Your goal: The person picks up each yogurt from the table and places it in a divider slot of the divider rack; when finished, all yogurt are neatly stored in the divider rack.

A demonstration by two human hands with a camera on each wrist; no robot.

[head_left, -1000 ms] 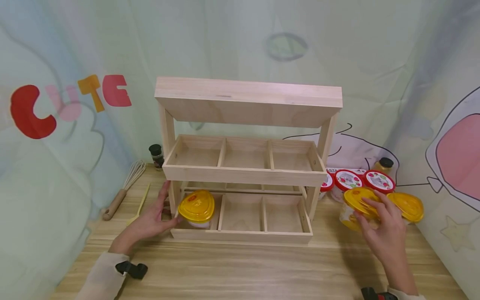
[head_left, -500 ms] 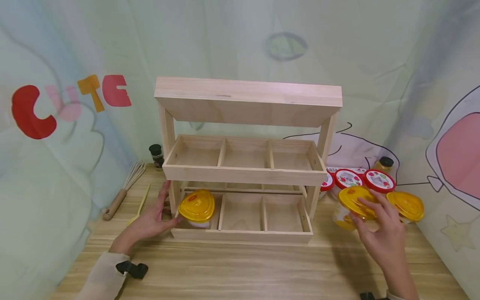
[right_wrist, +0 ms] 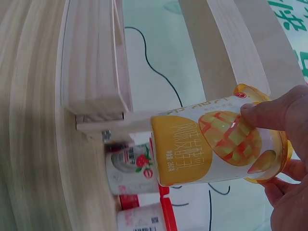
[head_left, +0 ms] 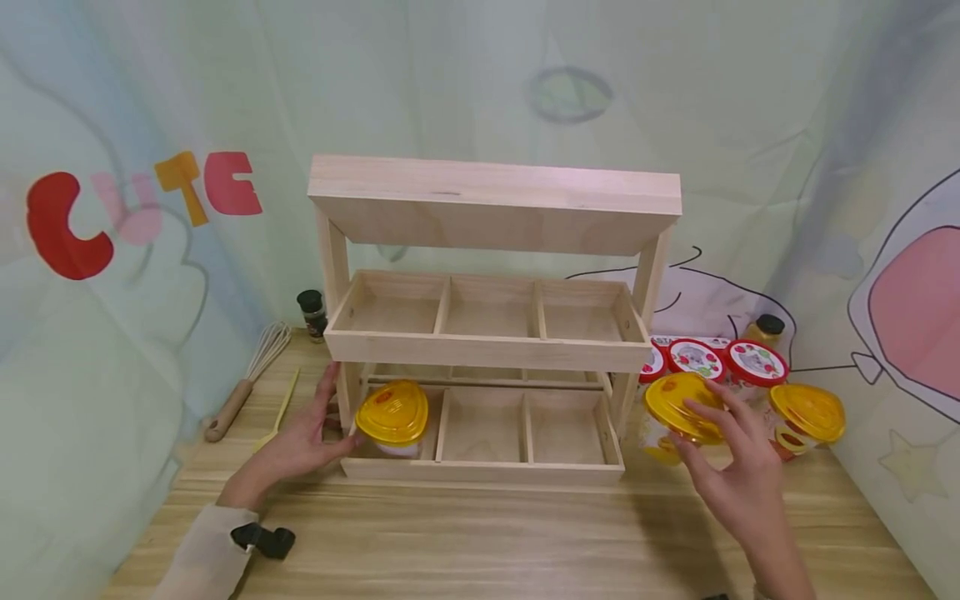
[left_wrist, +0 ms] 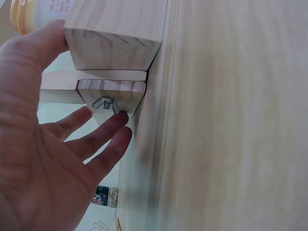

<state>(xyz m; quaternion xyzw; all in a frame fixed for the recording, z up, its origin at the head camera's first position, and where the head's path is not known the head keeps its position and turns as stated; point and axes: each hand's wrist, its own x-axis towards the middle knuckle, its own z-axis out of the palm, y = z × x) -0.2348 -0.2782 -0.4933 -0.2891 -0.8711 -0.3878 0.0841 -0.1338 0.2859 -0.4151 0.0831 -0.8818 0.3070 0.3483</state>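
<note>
My right hand [head_left: 738, 475] grips a yogurt cup [right_wrist: 207, 144] with a yellow lid and a mango picture, lifted off the table to the right of the wooden display rack [head_left: 487, 354]. Its thumb and fingers clasp the cup near the lid in the right wrist view. At the rack's lower left corner rests my left hand [head_left: 303, 437], thumb against the tray's corner, the other fingers loosely extended by a wing nut [left_wrist: 106, 103]. Another yellow-lidded cup [head_left: 392, 412] stands in the lower tray's left compartment. A third, the yogurt cup [head_left: 808, 417] at far right, stands on the table.
Several red-lidded cups [head_left: 756, 362] stand behind the right hand, with a black-capped jar [head_left: 767, 329] at the back. On the left are a whisk [head_left: 251, 379], a thin yellow utensil [head_left: 283, 404] and a dark-capped spice jar [head_left: 312, 315]. An upper tray [head_left: 487, 348] overhangs the lower one.
My right hand has carried the mango yogurt cup leftward toward the rack, uncovering more of the far-right cup. The left hand stays in place.
</note>
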